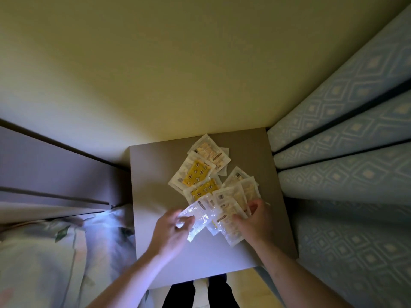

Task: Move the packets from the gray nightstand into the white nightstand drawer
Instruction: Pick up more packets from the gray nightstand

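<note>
Several flat packets lie spread on the gray nightstand (pixel 155 174). Two show yellow patterned contents (pixel 196 173), the others are pale (pixel 210 152). My left hand (pixel 171 230) pinches the edge of a clear shiny packet (pixel 198 215) at the near end of the spread. My right hand (pixel 253 221) has its fingers curled over a fan of pale packets (pixel 231 203) and grips them against the tabletop. The white nightstand and its drawer are not in view.
A blue patterned curtain or cushioned panel (pixel 344 152) stands along the right of the nightstand. A bed with floral bedding (pixel 44 252) lies at the left, below a dark headboard (pixel 44 165). A plain wall (pixel 178 74) is behind. My legs (pixel 200 292) show at the near edge.
</note>
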Tool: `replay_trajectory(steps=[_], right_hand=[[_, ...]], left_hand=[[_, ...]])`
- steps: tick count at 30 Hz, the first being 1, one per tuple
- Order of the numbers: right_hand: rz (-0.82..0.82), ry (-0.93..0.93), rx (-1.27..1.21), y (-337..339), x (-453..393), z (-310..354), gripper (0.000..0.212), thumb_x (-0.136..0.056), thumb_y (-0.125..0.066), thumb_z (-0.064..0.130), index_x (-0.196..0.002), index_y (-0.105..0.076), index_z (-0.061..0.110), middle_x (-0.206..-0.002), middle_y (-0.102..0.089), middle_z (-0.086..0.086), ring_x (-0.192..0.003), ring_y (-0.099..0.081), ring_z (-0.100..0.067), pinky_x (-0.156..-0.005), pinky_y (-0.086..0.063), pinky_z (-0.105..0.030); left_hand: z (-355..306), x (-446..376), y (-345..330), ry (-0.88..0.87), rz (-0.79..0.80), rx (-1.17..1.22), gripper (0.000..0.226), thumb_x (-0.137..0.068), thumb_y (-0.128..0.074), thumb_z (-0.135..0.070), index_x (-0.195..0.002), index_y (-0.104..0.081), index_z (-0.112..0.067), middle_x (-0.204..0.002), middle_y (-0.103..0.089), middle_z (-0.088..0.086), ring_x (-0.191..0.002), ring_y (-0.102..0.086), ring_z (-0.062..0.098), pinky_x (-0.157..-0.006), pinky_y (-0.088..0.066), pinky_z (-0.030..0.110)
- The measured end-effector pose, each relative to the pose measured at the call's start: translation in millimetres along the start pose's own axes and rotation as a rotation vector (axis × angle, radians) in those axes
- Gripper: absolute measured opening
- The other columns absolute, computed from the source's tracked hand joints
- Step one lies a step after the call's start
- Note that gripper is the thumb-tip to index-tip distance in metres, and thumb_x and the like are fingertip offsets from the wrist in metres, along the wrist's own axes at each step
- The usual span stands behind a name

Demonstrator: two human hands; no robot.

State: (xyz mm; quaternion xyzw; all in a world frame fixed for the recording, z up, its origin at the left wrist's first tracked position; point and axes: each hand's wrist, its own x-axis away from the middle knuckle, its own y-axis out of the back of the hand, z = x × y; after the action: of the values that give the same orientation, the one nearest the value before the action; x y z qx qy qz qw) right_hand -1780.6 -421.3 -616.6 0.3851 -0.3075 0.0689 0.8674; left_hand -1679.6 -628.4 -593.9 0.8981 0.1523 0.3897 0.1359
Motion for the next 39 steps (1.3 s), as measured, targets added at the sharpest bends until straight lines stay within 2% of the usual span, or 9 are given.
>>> replay_trajectory(steps=[3,7,9,12,17,23,29,36,39], right_hand=[[0.023,0.017,-0.069,1.2,1.4,-1.9,0.049,-0.067,-0.084,0.014,-0.105,-0.053,0.02,-0.094,-0.06,0.004,-0.081,-0.062,-0.016,-0.065,-0.049,-0.029],[0.186,0.021,-0.109,11.0,7.1,-7.2,0.02,-0.084,-0.075,0.014,-0.103,-0.07,0.02,-0.093,-0.073,0.006,-0.084,-0.071,-0.012,-0.06,-0.053,-0.02],[0.195,0.02,-0.069,23.0,7.1,-15.8,0.012,-0.089,-0.072,0.016,-0.1,-0.074,0.019,-0.091,-0.075,0.004,-0.083,-0.072,-0.013,-0.065,-0.059,-0.029],[0.11,0.026,0.019,49.5,2.2,-37.7,0.013,-0.094,-0.07,0.03,-0.103,-0.072,0.021,-0.095,-0.071,0.002,-0.083,-0.071,-0.017,-0.071,-0.061,-0.039],[0.014,0.031,0.03,74.3,-6.7,-66.8,0.024,-0.096,-0.065,0.041,-0.11,-0.072,0.022,-0.112,-0.061,-0.002,-0.088,-0.07,-0.017,-0.073,-0.063,-0.044],[0.062,-0.021,-0.045,54.6,-8.3,-66.5,0.014,-0.098,-0.066,0.037,-0.102,-0.071,0.025,-0.1,-0.071,0.0,-0.084,-0.072,-0.018,-0.07,-0.063,-0.042],[0.061,-0.084,-0.088,42.3,-8.2,-67.0,0.01,-0.095,-0.066,0.046,-0.091,-0.067,0.036,-0.09,-0.074,0.007,-0.08,-0.073,-0.016,-0.074,-0.063,-0.046],[0.057,-0.068,-0.076,48.0,12.0,-65.7,0.005,-0.097,-0.066,0.038,-0.1,-0.066,0.034,-0.091,-0.073,0.008,-0.082,-0.072,-0.016,-0.076,-0.062,-0.044],[0.077,-0.069,-0.13,54.0,34.5,-58.5,0.008,-0.098,-0.066,0.031,-0.105,-0.068,0.028,-0.095,-0.074,0.005,-0.086,-0.073,-0.017,-0.078,-0.062,-0.045]], left_hand=[[-3.7,-10.4,-17.1,-0.081,-0.035,-0.094,0.026,-0.092,-0.075,-0.029,-0.092,-0.064,-0.005,-0.096,-0.063,-0.003,-0.092,-0.067,0.009,-0.075,-0.047,0.016],[-15.7,-20.6,-30.2,-0.22,-0.083,-0.227,0.019,-0.091,-0.074,-0.03,-0.101,-0.072,-0.014,-0.12,-0.054,-0.008,-0.087,-0.058,-0.01,-0.075,-0.038,-0.001],[-15.4,-23.8,-35.6,-0.227,-0.077,-0.249,0.013,-0.091,-0.074,-0.029,-0.098,-0.07,-0.019,-0.125,-0.053,-0.008,-0.079,-0.063,-0.005,-0.07,-0.043,0.006],[-13.3,-23.3,-46.2,-0.23,-0.086,-0.37,0.012,-0.091,-0.07,-0.034,-0.098,-0.069,-0.024,-0.133,-0.05,-0.011,-0.098,-0.063,0.011,-0.074,-0.05,0.023],[-14.8,-22.8,-65.8,-0.208,-0.175,-0.492,0.036,-0.084,-0.07,-0.043,-0.114,-0.066,-0.024,-0.131,-0.047,-0.009,-0.113,-0.056,0.015,-0.07,-0.057,0.031],[-18.0,-22.2,-78.3,-0.08,-0.133,-0.327,0.041,-0.078,-0.078,-0.045,-0.116,-0.068,-0.034,-0.117,-0.061,-0.015,-0.092,-0.068,0.011,-0.073,-0.059,0.031],[-5.2,-20.9,-64.0,0.045,-0.012,-0.046,0.028,-0.07,-0.087,-0.036,-0.082,-0.064,-0.023,-0.07,-0.074,-0.004,-0.071,-0.071,0.015,-0.068,-0.058,0.034],[13.8,6.7,-21.6,0.105,-0.042,0.134,0.045,-0.072,-0.092,-0.014,-0.106,-0.062,-0.016,-0.094,-0.075,-0.004,-0.079,-0.072,0.016,-0.073,-0.06,0.031],[17.9,25.6,1.9,0.145,-0.032,0.113,0.03,-0.076,-0.089,-0.019,-0.084,-0.066,-0.002,-0.064,-0.059,-0.004,-0.06,-0.052,0.014,-0.055,-0.041,0.022]])
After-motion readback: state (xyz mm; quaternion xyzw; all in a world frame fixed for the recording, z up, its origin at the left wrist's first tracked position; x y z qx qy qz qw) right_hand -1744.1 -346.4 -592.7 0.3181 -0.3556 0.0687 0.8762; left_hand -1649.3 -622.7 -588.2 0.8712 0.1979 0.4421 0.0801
